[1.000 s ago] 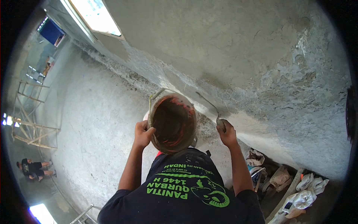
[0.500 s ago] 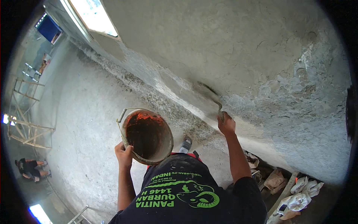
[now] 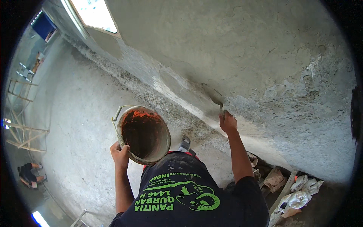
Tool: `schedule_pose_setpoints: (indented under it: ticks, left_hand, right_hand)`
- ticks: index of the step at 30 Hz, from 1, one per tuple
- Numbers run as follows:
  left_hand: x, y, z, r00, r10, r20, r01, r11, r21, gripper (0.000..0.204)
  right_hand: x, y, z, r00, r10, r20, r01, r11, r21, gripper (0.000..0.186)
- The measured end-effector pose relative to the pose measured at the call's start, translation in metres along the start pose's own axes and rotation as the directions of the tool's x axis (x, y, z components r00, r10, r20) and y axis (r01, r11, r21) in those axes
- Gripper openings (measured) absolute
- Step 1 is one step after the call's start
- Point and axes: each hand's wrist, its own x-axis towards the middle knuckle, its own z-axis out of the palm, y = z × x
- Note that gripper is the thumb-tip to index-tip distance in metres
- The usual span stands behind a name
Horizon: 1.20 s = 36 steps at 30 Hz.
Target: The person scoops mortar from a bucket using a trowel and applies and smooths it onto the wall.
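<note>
My left hand [image 3: 120, 154] grips the near left rim of a bucket [image 3: 163, 145], thumb over the edge. The bucket is tilted, grey and crusted outside, with orange showing at its inner far wall; its dark inside is hard to make out. Its wire handle [image 3: 118, 113] hangs to the left. On the right, my right hand [image 3: 228, 122] is closed around the handle of a trowel [image 3: 217, 100]. The trowel's blade lies against or very close to the plastered wall [image 3: 211, 49], beside a darker damp-looking patch.
Rough, patchy plaster [image 3: 287, 98] covers the wall's right part. Plastic bags [image 3: 298, 198] and a wooden plank [image 3: 281, 196] lie at the lower right. Wooden scaffolding [image 3: 26, 132] and another person [image 3: 31, 174] are at the far left. A window [image 3: 94, 15] is upper left.
The trowel blade has turned and now shows narrower against the wall; my right hand has shifted slightly. The bucket and my left hand appear a little further left, as does most of the scene.
</note>
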Motion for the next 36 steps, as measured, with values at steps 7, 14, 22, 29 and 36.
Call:
schedule_pose_setpoints:
  ticks: [7,14,22,29,36]
  left_hand:
    - [0.011,0.004,-0.007,1.0,0.011,0.016,-0.012,1.0,0.009,0.009]
    - [0.033,0.003,-0.019,0.998,0.02,0.053,-0.019,1.0,-0.009,0.008]
    - [0.035,0.011,-0.042,0.999,0.027,0.027,-0.029,0.996,0.087,0.012]
    - [0.052,0.013,-0.023,0.984,0.121,0.131,-0.146,0.969,0.201,0.018]
    - [0.055,0.024,-0.013,0.935,0.204,0.29,-0.193,0.979,-0.067,0.01]
  right_hand:
    - [-0.006,-0.004,0.006,0.981,0.057,0.186,-0.022,0.982,-0.186,0.041]
    - [-0.023,0.007,-0.042,0.987,0.144,-0.065,-0.153,0.974,-0.166,0.033]
    - [-0.112,0.035,0.007,0.88,0.463,0.105,-0.454,0.885,-0.101,0.037]
    - [-0.083,-0.098,-0.036,0.922,-0.127,0.365,-0.057,0.89,0.453,0.051]
    - [-0.018,-0.253,-0.077,0.702,-0.491,0.516,0.424,0.87,0.25,0.034]
